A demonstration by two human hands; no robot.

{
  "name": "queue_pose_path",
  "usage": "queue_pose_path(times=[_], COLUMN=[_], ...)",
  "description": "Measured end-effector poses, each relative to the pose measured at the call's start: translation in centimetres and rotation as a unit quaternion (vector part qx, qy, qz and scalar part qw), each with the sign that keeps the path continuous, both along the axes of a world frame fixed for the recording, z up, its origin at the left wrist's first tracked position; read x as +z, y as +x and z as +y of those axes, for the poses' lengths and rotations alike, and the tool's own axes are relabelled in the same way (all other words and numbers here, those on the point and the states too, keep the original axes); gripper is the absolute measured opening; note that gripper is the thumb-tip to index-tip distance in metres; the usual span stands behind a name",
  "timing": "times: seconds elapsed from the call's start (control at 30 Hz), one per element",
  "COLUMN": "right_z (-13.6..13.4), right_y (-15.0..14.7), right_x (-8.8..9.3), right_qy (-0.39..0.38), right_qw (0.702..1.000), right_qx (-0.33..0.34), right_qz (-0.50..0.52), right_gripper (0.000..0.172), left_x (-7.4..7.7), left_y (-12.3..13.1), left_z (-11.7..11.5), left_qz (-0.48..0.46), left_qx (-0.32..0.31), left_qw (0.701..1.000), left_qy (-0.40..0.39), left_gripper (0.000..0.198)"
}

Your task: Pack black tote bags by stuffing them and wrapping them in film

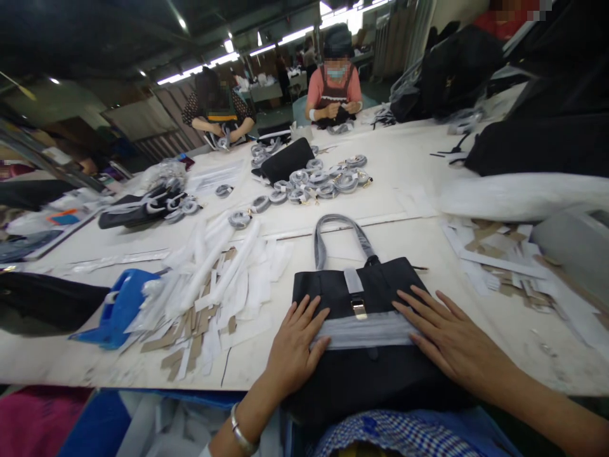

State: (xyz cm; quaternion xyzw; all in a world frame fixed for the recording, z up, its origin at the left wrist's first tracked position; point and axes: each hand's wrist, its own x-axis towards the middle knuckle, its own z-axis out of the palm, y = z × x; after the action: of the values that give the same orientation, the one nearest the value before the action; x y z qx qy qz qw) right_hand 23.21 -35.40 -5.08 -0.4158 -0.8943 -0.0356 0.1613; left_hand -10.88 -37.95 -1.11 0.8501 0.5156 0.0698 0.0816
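A black handbag (380,371) lies in front of me, its upper part on the white table and its bottom reaching over the edge toward my lap. Its handle (340,219) is wrapped in clear film and points away from me. A gold clasp (358,309) shows below a pale wrapped tab, and a band of whitish film (366,330) crosses the front. My left hand (297,343) rests flat on the bag's left side, fingers spread. On the right side my right hand (450,333) lies the same way, fingers apart. Neither hand grips anything.
Left of the bag lie white foam strips and brown card pieces (202,317) beside a blue plastic object (121,311). Wrapped coiled straps (328,181) and a black bag (288,160) sit farther back. Card scraps (509,254) lie to the right. Two co-workers sit across the table.
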Motion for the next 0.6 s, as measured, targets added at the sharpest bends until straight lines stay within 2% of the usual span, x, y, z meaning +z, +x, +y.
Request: queue_pose_path(times=[0.2, 0.4, 0.5, 0.6], right_z=[0.0, 1.8, 2.9, 3.7], right_y=[0.3, -0.6, -0.9, -0.5], right_x=[-0.2, 0.6, 0.5, -1.0], right_qy=[0.006, 0.069, 0.089, 0.106], right_qw=[1.000, 0.997, 0.995, 0.993], right_qx=[0.000, -0.001, 0.012, 0.034], right_qz=[-0.009, -0.022, -0.034, -0.028], right_gripper=[0.058, 0.061, 0.068, 0.068], left_x=[0.0, -0.4, -1.1, -2.5], left_y=[0.0, 0.0, -0.6, -1.5], left_z=[-0.3, -0.2, 0.4, 1.2], left_qz=[0.021, 0.072, 0.092, 0.110], left_qx=[-0.001, -0.018, -0.038, -0.085], left_qw=[1.000, 0.995, 0.988, 0.973], left_qy=[0.020, 0.070, 0.120, 0.183], left_gripper=[0.054, 0.058, 0.061, 0.062])
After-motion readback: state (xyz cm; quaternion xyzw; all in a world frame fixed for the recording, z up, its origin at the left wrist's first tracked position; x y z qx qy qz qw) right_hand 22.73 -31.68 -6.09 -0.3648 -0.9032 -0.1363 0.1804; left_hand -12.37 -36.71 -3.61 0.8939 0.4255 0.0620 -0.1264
